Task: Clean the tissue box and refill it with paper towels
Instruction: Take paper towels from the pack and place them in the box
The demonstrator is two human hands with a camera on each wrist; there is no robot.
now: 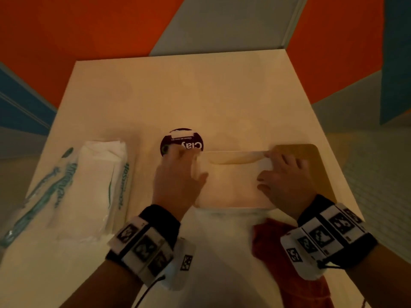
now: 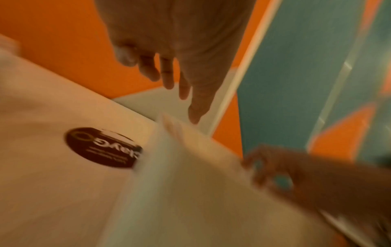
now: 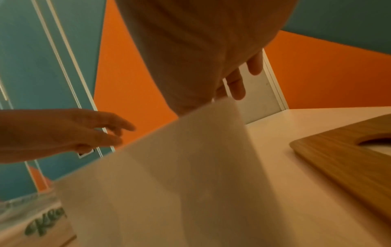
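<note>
The white tissue box [image 1: 231, 183] stands lidless at the table's middle between my hands; it is blurred in both wrist views [image 2: 190, 167] [image 3: 169, 167]. Its wooden lid [image 1: 298, 152] [image 3: 342, 158], with an oval slot, lies flat just right of it. My left hand [image 1: 189, 165] [image 2: 180, 93] is at the box's left end, fingers straight, thumb against the side. My right hand [image 1: 266, 167] [image 3: 232, 86] grips the right end, fingers curled over the far rim. An opened pack of white paper towels [image 1: 93, 185] lies at the left. What is inside the box is unclear.
A dark round wipes canister [image 1: 181, 141] [image 2: 103, 147] stands right behind the box's left corner. A red cloth [image 1: 287, 256] lies on the white table [image 1: 200, 96] near its front edge. Orange and blue walls close in behind and on both sides.
</note>
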